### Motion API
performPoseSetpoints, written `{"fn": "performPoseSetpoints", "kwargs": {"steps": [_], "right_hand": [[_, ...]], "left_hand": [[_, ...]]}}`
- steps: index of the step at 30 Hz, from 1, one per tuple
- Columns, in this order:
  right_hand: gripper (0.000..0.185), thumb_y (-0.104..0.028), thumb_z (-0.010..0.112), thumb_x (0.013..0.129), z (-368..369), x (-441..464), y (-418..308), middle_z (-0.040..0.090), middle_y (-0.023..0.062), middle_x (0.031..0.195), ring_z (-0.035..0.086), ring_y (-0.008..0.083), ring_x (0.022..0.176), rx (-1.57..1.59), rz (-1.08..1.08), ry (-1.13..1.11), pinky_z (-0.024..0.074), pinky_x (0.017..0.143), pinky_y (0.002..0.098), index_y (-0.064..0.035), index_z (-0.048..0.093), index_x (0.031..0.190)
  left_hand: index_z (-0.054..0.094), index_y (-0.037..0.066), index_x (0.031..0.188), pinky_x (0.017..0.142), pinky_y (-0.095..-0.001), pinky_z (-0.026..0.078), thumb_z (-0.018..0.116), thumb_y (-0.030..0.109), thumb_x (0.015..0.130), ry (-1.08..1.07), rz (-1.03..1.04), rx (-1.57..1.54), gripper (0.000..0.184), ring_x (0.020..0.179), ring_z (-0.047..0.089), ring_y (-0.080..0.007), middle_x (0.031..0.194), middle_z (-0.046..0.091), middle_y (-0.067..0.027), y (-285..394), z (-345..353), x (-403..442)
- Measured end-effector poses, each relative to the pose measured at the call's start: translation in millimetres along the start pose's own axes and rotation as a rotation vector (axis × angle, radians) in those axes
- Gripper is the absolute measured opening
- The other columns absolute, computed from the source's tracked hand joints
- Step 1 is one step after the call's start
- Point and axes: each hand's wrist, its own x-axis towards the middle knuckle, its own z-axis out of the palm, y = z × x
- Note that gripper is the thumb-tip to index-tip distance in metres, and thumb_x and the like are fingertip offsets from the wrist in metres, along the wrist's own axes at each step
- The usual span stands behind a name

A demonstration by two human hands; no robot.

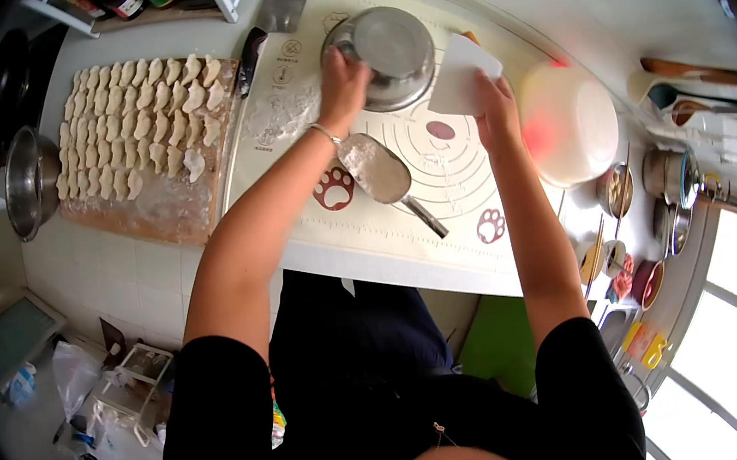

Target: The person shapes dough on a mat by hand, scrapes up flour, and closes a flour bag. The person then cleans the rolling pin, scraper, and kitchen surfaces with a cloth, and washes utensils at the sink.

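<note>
Spreading across the upper middle of the frame, a cream mat (475, 193) is covering much of the worktop, while a wooden board (176, 213) is lying to its left, carrying rows of shaped dough pieces (139, 111). At the right, a pale tub (582, 123) is standing just beside the right forearm (537, 226). Apparently upside down, a steel bowl (396, 49) is sitting at upper centre, with the left hand (345, 84) at its left side; the fingers are blurring, so whether they are gripping or merely resting, I cannot tell. Below them, a metal scoop (387, 178) is holding white powder (361, 158) (flour, by its look). The right hand (493, 102) is grasping a white scraper (463, 76) by its right side, just right of the bowl.

For good control, the left hand should be steadying the bowl low on its wall, and the right should be holding the scraper's straight edge level.

Bowl and scraper are almost meeting, so small strokes are safer. The tub is limiting any swing rightward; the scoop is lying close under the left wrist (332, 132), its handle pointing toward the mat's front edge. More room is opening over the printed rings, between scoop and right forearm.
</note>
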Motion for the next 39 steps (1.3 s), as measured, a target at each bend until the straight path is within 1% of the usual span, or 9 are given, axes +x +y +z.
{"fn": "performPoseSetpoints", "kwargs": {"steps": [4, 8, 17, 23, 25, 26, 29, 33, 39], "right_hand": [[0.034, -0.018, 0.051, 0.095, 25, -7, -18, 0.058, 0.0076, 0.112, 0.055, 0.0151, 0.101, -0.055, -0.126, 0.058, 0.0433, 0.089, 0.0294, 0.0008, 0.049, 0.123], [0.032, -0.02, 0.054, 0.094, 48, -5, -33, 0.059, 0.0061, 0.11, 0.056, 0.0154, 0.1, -0.145, -0.181, 0.007, 0.0443, 0.088, 0.0291, -0.0011, 0.05, 0.119], [0.028, -0.014, 0.049, 0.094, 111, 38, -39, 0.059, 0.0085, 0.11, 0.055, 0.016, 0.102, -0.142, -0.289, -0.069, 0.0426, 0.09, 0.0302, 0.0012, 0.05, 0.118], [0.022, -0.015, 0.049, 0.095, 117, 40, -44, 0.061, 0.0072, 0.099, 0.055, 0.0114, 0.091, -0.23, -0.335, -0.078, 0.0438, 0.081, 0.0256, 0.0016, 0.052, 0.108], [0.022, -0.015, 0.051, 0.094, 110, 45, -35, 0.062, 0.006, 0.094, 0.057, 0.0113, 0.086, -0.429, -0.306, -0.108, 0.0447, 0.077, 0.0254, 0.0015, 0.055, 0.107], [0.022, -0.015, 0.051, 0.094, 113, 41, -34, 0.062, 0.006, 0.094, 0.057, 0.0113, 0.086, -0.42, -0.298, -0.101, 0.0447, 0.077, 0.0254, 0.0015, 0.055, 0.107], [0.021, -0.015, 0.051, 0.094, 118, 44, -22, 0.062, 0.0044, 0.09, 0.054, 0.0073, 0.082, -0.59, -0.402, -0.077, 0.0431, 0.071, 0.0234, 0.0039, 0.054, 0.101], [0.026, -0.019, 0.05, 0.091, 157, 60, -18, 0.062, 0.0241, 0.079, 0.058, 0.0415, 0.074, -1.106, -0.596, 0.004, 0.0462, 0.068, 0.0441, 0.0006, 0.05, 0.108], [0.027, -0.013, 0.043, 0.09, 215, 159, 23, 0.064, 0.0224, 0.085, 0.062, 0.0405, 0.08, -1.411, -0.677, -0.123, 0.0481, 0.07, 0.0494, -0.0069, 0.051, 0.115]], "left_hand": [[0.031, -0.011, 0.132, 0.108, -0.0417, 0.027, 0.048, 0.025, 0.089, -0.036, -0.015, 0.225, 0.059, 0.129, 0.032, -0.0426, 0.138, 0.034, -0.0307, 32, 8, -19], [0.048, -0.006, 0.117, 0.096, -0.0462, 0.037, 0.055, 0.008, 0.079, 0.322, 0.47, 0.842, 0.04, 0.108, 0.049, -0.0399, 0.114, 0.051, -0.0242, 22, -60, 24], [0.057, 0.0, 0.107, 0.079, -0.0436, 0.049, 0.057, 0.01, 0.077, 0.002, 0.007, 1.458, 0.032, 0.093, 0.059, -0.0386, 0.101, 0.061, -0.018, 13, -139, 106], [0.052, -0.004, 0.097, 0.059, -0.0371, 0.051, 0.058, 0.011, 0.074, -0.272, -0.164, 0.899, 0.028, 0.064, 0.064, -0.0261, 0.074, 0.061, -0.0183, 58, -138, 97], [0.045, -0.005, 0.1, 0.045, -0.0318, 0.047, 0.059, 0.008, 0.074, -0.116, -0.381, 0.023, 0.033, 0.05, 0.058, -0.0203, 0.069, 0.058, -0.0111, 62, -134, 67], [0.039, -0.002, 0.103, 0.039, -0.0309, 0.043, 0.057, 0.007, 0.078, -0.068, -0.301, 0.162, 0.032, 0.045, 0.055, -0.0167, 0.067, 0.053, -0.0058, 65, -130, 47], [0.044, 0.0, 0.097, 0.055, -0.0408, 0.049, 0.059, 0.013, 0.082, 0.045, 0.08, 0.653, 0.025, 0.064, 0.061, -0.0367, 0.073, 0.061, -0.0199, 74, -134, -14], [0.048, -0.001, 0.11, 0.06, -0.042, 0.049, 0.059, 0.016, 0.085, 0.205, 0.142, 0.625, 0.032, 0.073, 0.062, -0.0393, 0.082, 0.063, -0.0215, 81, -134, -77], [0.041, -0.002, 0.11, 0.044, -0.0229, 0.04, 0.057, 0.009, 0.089, 0.366, -0.129, -0.076, 0.028, 0.048, 0.045, -0.0078, 0.069, 0.05, -0.0028, 104, -122, -127]]}}
